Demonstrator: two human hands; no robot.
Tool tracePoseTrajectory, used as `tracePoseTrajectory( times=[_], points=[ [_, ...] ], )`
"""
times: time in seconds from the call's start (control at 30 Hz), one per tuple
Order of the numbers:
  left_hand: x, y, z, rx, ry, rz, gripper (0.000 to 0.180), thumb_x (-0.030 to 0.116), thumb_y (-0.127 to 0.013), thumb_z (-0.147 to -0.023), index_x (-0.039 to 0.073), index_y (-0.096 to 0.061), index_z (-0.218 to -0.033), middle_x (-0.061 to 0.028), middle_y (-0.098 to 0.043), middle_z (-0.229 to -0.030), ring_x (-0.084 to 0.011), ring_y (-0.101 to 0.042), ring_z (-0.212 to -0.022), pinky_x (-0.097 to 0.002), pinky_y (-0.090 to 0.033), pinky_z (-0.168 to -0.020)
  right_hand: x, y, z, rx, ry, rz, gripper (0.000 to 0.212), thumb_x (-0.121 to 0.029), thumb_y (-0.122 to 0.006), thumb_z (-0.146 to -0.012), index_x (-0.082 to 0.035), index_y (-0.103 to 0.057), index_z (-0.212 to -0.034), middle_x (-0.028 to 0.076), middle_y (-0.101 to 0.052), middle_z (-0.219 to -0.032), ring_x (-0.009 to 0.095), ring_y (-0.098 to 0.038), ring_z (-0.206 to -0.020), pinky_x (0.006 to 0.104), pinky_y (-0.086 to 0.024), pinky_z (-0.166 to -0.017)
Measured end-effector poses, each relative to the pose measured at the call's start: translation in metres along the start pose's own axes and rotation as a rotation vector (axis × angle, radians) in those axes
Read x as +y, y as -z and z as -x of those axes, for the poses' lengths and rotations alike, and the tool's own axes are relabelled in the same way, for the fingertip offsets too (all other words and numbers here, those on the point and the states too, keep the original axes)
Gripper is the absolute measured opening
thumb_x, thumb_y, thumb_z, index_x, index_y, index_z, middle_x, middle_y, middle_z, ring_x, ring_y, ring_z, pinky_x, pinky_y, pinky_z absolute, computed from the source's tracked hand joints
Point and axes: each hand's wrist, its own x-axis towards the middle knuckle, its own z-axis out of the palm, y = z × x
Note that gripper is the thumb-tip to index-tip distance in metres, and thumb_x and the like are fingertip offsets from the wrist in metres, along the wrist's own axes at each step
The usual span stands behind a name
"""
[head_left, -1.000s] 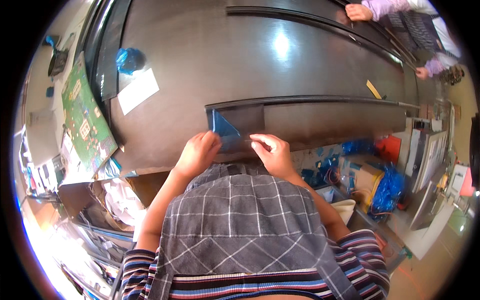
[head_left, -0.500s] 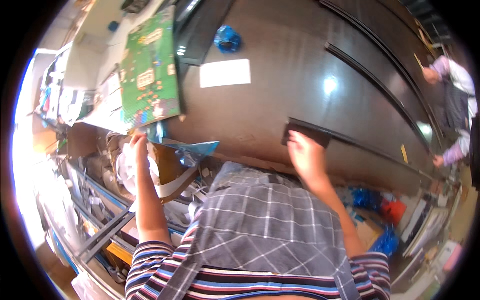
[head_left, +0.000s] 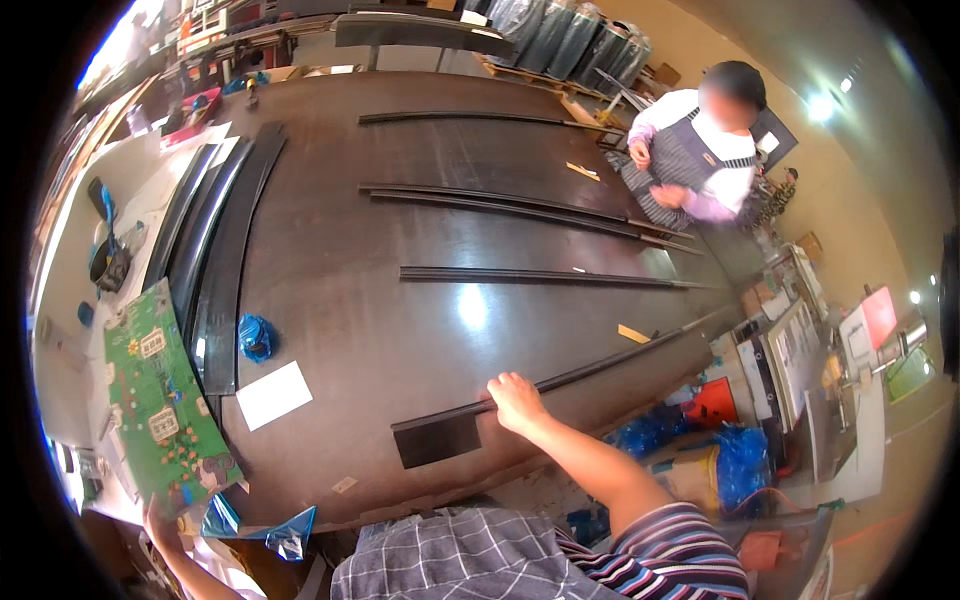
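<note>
A long thin black strip lies along the near side of the dark table, running out toward the right. My right hand is closed around it near its left end. Just left of that hand, a flat black rectangular piece rests at the strip's end; whether the two are joined I cannot tell. At the lower left, my left hand is beside the bottom edge of a green patterned board. Its fingers are mostly hidden and blurred. Scraps of blue film hang close by at the table's edge.
More black strips lie across the table. A white sheet and a blue wrapped roll are left of centre, near dark curved panels. Across the table stands another person. Blue plastic bundles sit below right.
My view has swung right and up, bringing the far table and the other person fully in. My right hand has moved from the black rectangular piece onto the strip beside it.
</note>
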Motion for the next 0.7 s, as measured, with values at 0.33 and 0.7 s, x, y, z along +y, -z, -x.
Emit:
tracePoseTrajectory(
  times=[0.33, 0.7],
  points=[
    [0.036, -0.171, 0.125, -0.059, -0.722, -0.895, 0.037, 0.01, -0.059, -0.09, 0.0, -0.057, -0.125, -0.0128, -0.058, -0.121, -0.0251, -0.056, -0.112, -0.0352, -0.047, -0.094, -0.007, 0.066, 0.009, -0.324, 0.291, -0.314, 0.021, -0.005, -0.059, -0.064, -0.002, -0.062, -0.085, 0.018, -0.063, -0.083, 0.04, -0.061, -0.08, 0.0485, -0.048, -0.066],
    [0.017, -0.383, 0.25, -0.311, 0.084, 0.03, 0.022, 0.012, -0.06, -0.094, 0.007, -0.054, -0.115, -0.0037, -0.062, -0.102, -0.0125, -0.057, -0.09, -0.0286, -0.047, -0.078, -0.01, 0.054, 0.0, -0.374, 0.132, -0.383, 0.026, -0.018, -0.067, -0.07, -0.003, -0.064, -0.091, 0.018, -0.067, -0.079, 0.039, -0.064, -0.078, 0.0445, -0.051, -0.069]
  ],
)
